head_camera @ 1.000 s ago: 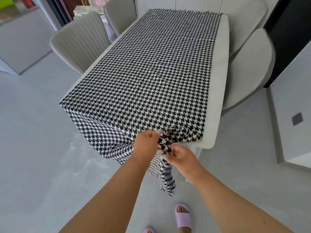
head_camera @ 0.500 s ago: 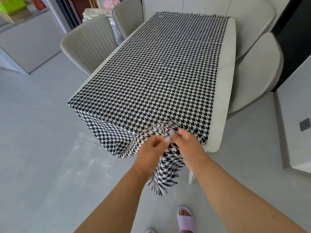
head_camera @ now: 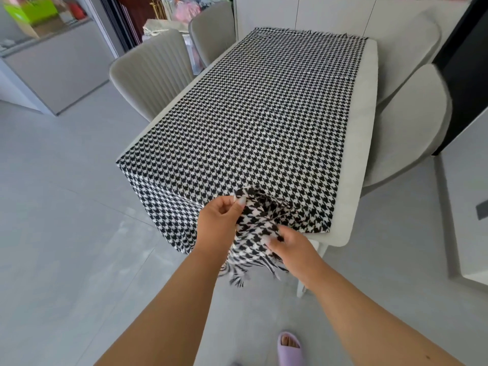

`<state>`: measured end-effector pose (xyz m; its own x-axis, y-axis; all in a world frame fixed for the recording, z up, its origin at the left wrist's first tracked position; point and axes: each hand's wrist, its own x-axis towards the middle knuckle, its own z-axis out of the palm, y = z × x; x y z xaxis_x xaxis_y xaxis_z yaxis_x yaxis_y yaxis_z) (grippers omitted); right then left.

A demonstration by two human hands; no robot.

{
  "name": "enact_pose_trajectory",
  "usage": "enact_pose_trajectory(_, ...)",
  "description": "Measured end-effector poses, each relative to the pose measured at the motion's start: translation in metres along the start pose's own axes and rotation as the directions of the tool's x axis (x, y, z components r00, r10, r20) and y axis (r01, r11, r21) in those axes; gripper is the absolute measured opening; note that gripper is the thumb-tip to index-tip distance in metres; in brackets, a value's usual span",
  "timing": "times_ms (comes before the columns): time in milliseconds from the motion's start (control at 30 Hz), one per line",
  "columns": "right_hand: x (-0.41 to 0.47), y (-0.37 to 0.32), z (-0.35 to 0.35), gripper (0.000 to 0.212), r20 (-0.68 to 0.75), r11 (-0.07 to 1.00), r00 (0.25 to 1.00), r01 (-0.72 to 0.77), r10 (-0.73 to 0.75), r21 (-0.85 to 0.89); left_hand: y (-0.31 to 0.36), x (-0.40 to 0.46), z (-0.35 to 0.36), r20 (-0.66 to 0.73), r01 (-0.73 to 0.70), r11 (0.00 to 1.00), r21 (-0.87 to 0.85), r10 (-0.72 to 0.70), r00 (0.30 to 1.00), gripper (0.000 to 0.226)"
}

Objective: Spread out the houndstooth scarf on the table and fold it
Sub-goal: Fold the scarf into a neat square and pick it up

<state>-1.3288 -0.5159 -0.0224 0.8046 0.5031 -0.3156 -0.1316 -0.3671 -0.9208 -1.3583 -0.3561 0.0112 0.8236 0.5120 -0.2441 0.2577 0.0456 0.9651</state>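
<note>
The black-and-white houndstooth scarf [head_camera: 253,120] lies flat along the white table [head_camera: 361,143], covering most of its top; its far fringed end reaches the far edge. The near end hangs over the near edge, bunched at the middle. My left hand [head_camera: 220,223] pinches the raised fold of the scarf at the near table edge. Just below and to the right, my right hand [head_camera: 287,245] grips the hanging fringed end.
Two grey ribbed chairs [head_camera: 150,72] stand along the table's left side, two smooth chairs [head_camera: 412,120] along the right. A white counter [head_camera: 467,202] is at the right, a grey cabinet [head_camera: 52,64] at far left. My foot in a lilac slipper [head_camera: 289,348] stands on the grey floor.
Both hands have lifted the bunched near end upward onto the table edge. The hands have drawn apart, the left higher, the right lower on the fringe. The view has shifted closer.
</note>
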Motion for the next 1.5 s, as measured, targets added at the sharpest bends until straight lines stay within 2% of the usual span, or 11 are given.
enact_pose_trajectory(200,0.01,-0.04,0.007,0.011,-0.116,0.991,0.985,0.13,-0.127,0.017,-0.036,-0.003,-0.007,-0.178,0.261,0.965,-0.005,-0.257,0.95,0.028)
enact_pose_trajectory(300,0.011,-0.053,0.009,0.026,-0.16,0.978,0.975,0.172,-0.152,0.121,-0.069,-0.017,-0.014,-0.204,0.546,0.819,-0.176,-0.573,0.794,0.026)
enact_pose_trajectory(400,0.011,-0.064,0.01,0.027,-0.124,0.966,0.96,0.257,-0.251,0.035,-0.087,-0.035,-0.015,-0.022,0.681,0.588,-0.437,-0.764,0.645,0.038)
enact_pose_trajectory(567,0.013,-0.086,0.012,0.024,-0.129,0.965,0.961,0.253,-0.244,0.063,-0.086,-0.034,-0.014,0.103,0.592,0.446,-0.671,-0.735,0.67,0.045)
enact_pose_trajectory(800,0.025,-0.106,0.007,0.037,0.026,0.886,0.986,0.136,-0.165,0.443,-0.071,-0.003,-0.015,0.166,0.381,0.183,-0.906,-0.675,0.719,0.037)
enact_pose_trajectory(967,0.031,-0.121,-0.01,0.036,0.074,0.733,0.989,0.045,-0.129,0.679,-0.065,0.012,-0.023,0.067,0.295,0.195,-0.935,-0.721,0.689,0.029)
enact_pose_trajectory(1033,0.038,-0.119,-0.022,0.037,0.054,0.79,0.988,0.082,-0.144,0.608,-0.063,0.018,-0.033,-0.021,0.27,0.285,-0.92,-0.722,0.691,0.025)
enact_pose_trajectory(1167,0.045,-0.119,-0.047,0.038,-0.034,0.98,0.987,0.159,-0.156,0.122,-0.035,0.038,-0.058,-0.176,0.044,0.302,-0.952,-0.662,0.728,0.037)
enact_pose_trajectory(1267,0.055,-0.12,-0.065,0.059,-0.042,0.973,0.977,0.202,-0.208,-0.11,-0.01,0.049,-0.071,-0.217,-0.13,0.183,-0.974,-0.615,0.758,0.024)
enact_pose_trajectory(1367,0.059,-0.123,-0.071,0.068,-0.021,0.9,0.939,0.322,-0.343,-0.294,0.01,0.054,-0.075,-0.163,-0.104,0.133,-0.986,-0.587,0.793,0.017)
enact_pose_trajectory(1500,0.064,-0.133,-0.085,0.057,0.023,0.859,0.902,0.417,-0.43,-0.296,0.016,0.062,-0.076,-0.143,-0.024,0.195,-0.98,-0.622,0.77,0.017)
